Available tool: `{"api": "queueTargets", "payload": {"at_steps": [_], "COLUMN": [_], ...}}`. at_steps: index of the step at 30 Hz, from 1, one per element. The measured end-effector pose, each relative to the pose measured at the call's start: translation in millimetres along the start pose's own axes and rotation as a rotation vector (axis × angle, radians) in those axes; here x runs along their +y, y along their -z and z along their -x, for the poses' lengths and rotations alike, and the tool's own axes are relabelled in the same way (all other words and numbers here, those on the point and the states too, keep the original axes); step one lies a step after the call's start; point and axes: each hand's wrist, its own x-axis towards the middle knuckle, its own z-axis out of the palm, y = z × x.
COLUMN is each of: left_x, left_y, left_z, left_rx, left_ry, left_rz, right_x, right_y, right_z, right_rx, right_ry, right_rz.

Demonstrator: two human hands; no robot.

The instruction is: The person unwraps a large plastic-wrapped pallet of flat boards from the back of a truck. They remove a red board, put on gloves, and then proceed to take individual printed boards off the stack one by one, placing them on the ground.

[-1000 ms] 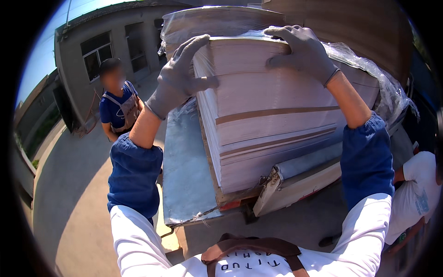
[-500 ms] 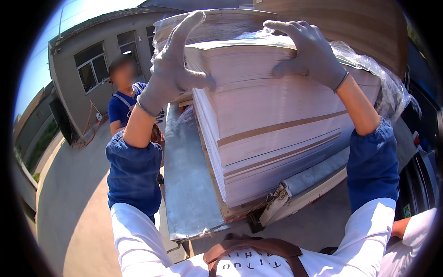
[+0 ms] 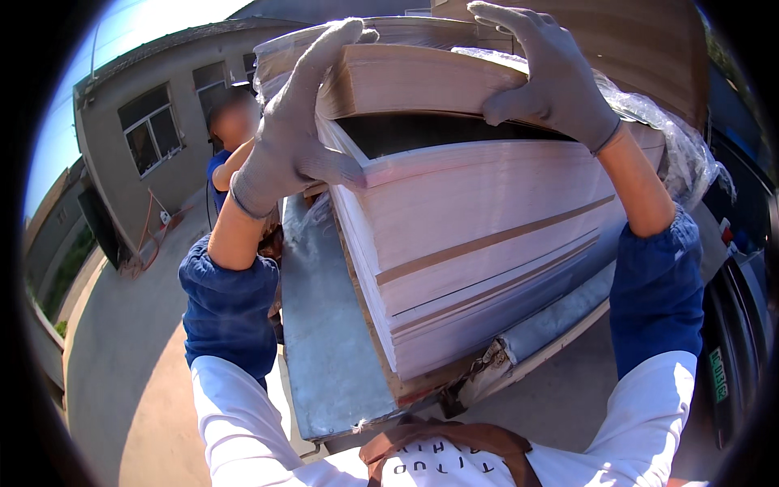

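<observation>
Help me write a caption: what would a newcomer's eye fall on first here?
First, the tall stack of pale sheets at the center, with a dark gap beneath its raised top layer. Next, the gray-gloved left hand and right hand, framing that layer from either side. Shiny clear plastic hangs to the right of the stack.

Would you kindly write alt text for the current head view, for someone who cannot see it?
A person's gray-gloved left hand and right hand are at the upper sheets of a tall pale stack, with a dark gap beneath those sheets. A co-worker is beyond the left hand.
</observation>
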Motion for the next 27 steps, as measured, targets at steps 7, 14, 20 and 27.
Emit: {"api": "queueTargets", "payload": {"at_steps": [7,14,20,27], "left_x": [0.2,6.1,18.2,36.1], "left_y": [-2.3,9.8,6.9,2.1], "left_z": [-22.1,-30.7,-31.6,-19.2], "left_rx": [0.033,-0.065,-0.074,-0.073], "left_ry": [-0.047,0.099,0.106,0.140], "left_rz": [-0.307,-0.407,-0.479,-0.508], "right_x": [19.3,-25.3,-1.1,0.2], "right_y": [-11.9,-8.8,-8.8,-2.7], "right_z": [-1.2,18.2,43.9,39.9], "right_rx": [0.061,-0.187,-0.133,-0.272], "right_ry": [0.046,-0.295,-0.234,-0.153], "right_rz": [0.115,-0.157,0.077,0.143]}}
